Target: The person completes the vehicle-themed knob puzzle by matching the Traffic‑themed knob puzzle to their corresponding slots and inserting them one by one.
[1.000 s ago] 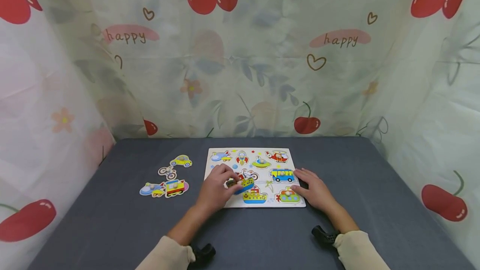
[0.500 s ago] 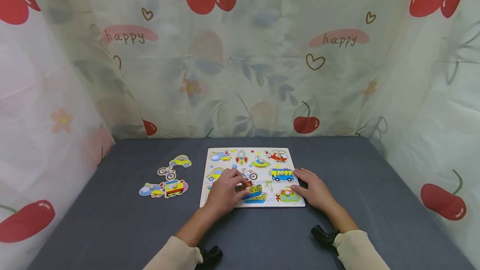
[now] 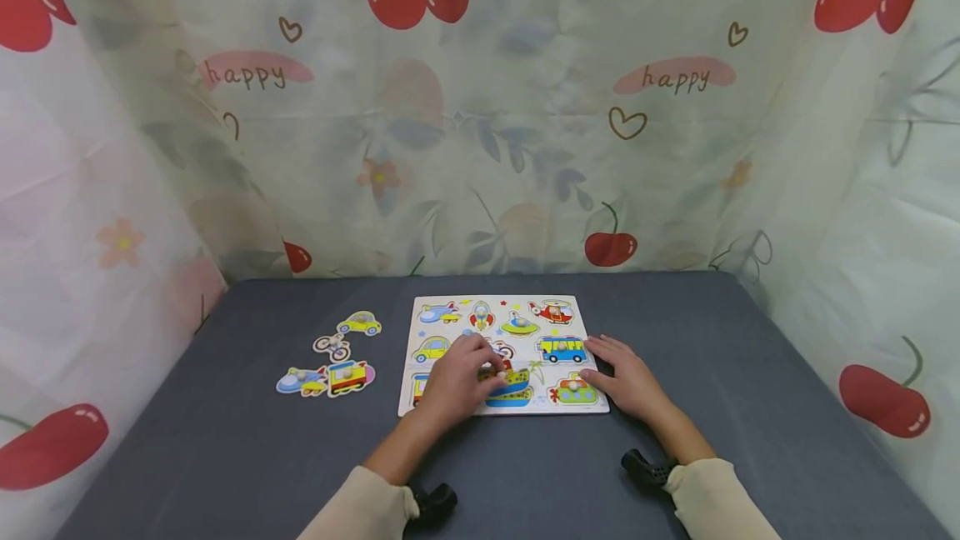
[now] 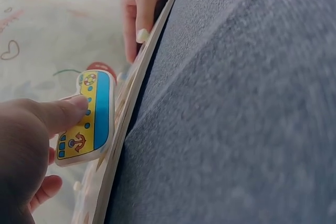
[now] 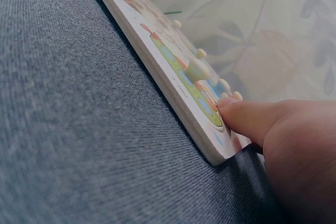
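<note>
On dark grey cloth (image 3: 187,448), before cherry-print curtains (image 3: 487,148), a puzzle board (image 3: 527,347).

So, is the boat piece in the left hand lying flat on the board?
No, the left wrist view shows the left hand holding the boat piece at a steep angle to the board.

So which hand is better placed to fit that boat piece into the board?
Probably the left hand: it holds the boat piece, which partly hides the matching boat picture on the board in the head view. The right hand rests at the board's right side, apart from that piece.
</note>
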Motion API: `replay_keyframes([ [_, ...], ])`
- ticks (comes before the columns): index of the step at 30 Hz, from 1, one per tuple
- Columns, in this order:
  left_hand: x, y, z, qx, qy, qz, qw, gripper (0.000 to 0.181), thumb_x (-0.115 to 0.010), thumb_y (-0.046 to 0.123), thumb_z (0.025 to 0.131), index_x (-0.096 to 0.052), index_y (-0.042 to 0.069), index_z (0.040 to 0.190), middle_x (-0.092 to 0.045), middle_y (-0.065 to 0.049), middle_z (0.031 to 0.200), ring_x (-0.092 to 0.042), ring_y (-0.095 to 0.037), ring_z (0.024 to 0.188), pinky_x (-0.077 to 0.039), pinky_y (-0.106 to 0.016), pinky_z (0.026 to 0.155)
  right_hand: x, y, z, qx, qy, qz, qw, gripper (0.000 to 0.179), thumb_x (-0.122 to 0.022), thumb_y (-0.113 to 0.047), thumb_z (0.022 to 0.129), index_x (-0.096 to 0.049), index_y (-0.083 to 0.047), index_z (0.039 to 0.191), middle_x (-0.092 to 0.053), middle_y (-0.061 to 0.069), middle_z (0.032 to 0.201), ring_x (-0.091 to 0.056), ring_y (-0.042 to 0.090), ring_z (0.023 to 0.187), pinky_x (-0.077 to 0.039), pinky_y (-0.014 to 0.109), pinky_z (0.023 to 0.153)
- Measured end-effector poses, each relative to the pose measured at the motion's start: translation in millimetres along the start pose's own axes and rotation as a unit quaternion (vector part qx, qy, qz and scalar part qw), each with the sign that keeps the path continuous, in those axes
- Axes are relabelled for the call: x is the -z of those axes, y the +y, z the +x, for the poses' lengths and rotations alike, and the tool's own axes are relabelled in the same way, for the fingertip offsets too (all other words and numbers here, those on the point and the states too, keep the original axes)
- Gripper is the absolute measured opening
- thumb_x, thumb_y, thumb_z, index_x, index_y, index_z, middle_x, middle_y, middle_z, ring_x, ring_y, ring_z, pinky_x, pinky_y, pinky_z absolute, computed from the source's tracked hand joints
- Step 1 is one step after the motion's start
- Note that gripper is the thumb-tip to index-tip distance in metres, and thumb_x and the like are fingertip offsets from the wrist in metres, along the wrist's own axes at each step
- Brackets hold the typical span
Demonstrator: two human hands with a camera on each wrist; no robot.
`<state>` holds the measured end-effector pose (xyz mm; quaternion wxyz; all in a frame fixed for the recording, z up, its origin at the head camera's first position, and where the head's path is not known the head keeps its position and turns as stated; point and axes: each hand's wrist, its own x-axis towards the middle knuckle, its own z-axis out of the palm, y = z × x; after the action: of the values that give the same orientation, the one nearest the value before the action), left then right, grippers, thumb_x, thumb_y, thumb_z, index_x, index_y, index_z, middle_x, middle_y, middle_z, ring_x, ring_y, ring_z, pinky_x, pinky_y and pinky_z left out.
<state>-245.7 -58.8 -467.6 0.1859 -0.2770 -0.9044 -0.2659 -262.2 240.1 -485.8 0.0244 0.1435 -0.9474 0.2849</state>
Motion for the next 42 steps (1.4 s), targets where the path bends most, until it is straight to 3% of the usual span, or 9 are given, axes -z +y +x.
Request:
replay_keyframes([
  [14,-4.2,6.1,0.9,0.006,-0.066,0.03,0.9974,0.008,-0.077,0.027,0.085,-0.072,0.024,0.09,-0.059,0.01,0.094,-0.05,-0.011,0.089,-0.046,-0.028,0.074,-1.5,0.8,1.8,-0.001,0.002,-0.001,1.0,0.062,-0.067,-0.031,0.092,-0.047,-0.002,0.143,-0.043,0.019,0.146,-0.028,0.04,0.139,-0.025,0.061,0.106],
  [30,-3.2,4.5,0.6,-0.001,-0.082,0.039,0.9959,0.008,-0.072,0.022,0.086,-0.074,0.021,0.093,-0.063,0.009,0.092,-0.054,-0.011,0.089,-0.047,-0.028,0.075,-1.6,1.3,0.8,0.004,0.005,0.009,0.9999,0.062,-0.068,-0.029,0.092,-0.047,-0.001,0.143,-0.043,0.019,0.146,-0.028,0.04,0.139,-0.024,0.06,0.106],
  [42,-3.8,4.8,-1.3,0.003,-0.102,0.038,0.994,0.015,-0.072,0.026,0.088,-0.075,0.02,0.101,-0.066,0.008,0.097,-0.056,-0.013,0.096,-0.047,-0.031,0.083,-2.8,4.3,-0.3,0.016,0.01,0.013,0.9997,0.06,-0.068,-0.027,0.092,-0.048,0.0,0.142,-0.045,0.019,0.145,-0.03,0.04,0.138,-0.025,0.06,0.105],
])
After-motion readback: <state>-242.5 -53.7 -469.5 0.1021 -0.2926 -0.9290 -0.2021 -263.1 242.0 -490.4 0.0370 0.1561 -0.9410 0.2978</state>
